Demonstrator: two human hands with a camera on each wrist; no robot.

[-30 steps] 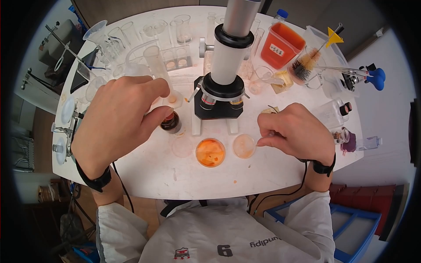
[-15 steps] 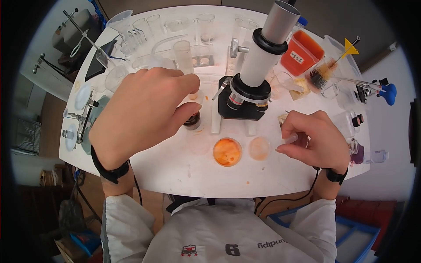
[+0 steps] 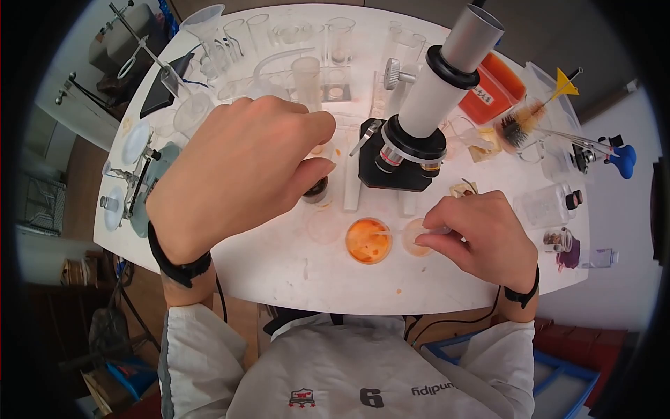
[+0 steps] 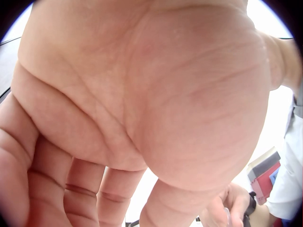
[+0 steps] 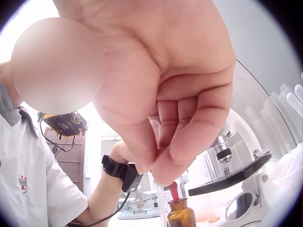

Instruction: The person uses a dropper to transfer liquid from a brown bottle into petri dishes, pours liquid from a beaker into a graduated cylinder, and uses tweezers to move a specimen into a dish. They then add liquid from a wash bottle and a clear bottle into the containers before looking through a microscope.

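My right hand [image 3: 481, 241] pinches a slim clear stick-like tool [image 3: 399, 232] between thumb and fingertips. The tool points left over a pale small dish [image 3: 413, 241], its tip at the rim of a petri dish [image 3: 357, 255] with orange contents. My left hand [image 3: 241, 164] hovers beside the microscope, thumb and forefinger apart. Its fingers [image 4: 85, 189] hang down fairly straight in the left wrist view. Partly hidden beneath its thumb is a brown glass bottle [image 3: 317, 191]. A red rubber bulb [image 5: 174, 190] shows at the mouth of this bottle in the right wrist view.
A microscope [image 3: 412, 140] stands between the hands. Glassware [image 3: 340, 42] lines the back, with a red-orange container [image 3: 492, 94] behind the microscope. A balance [image 3: 132, 181] stands at the left, and a clear bottle [image 3: 548, 206] lies at the right.
My right hand has turned and moved left, bringing the clear tool over the pale dish to the orange one. My left hand stays over the brown bottle. The head view has shifted.
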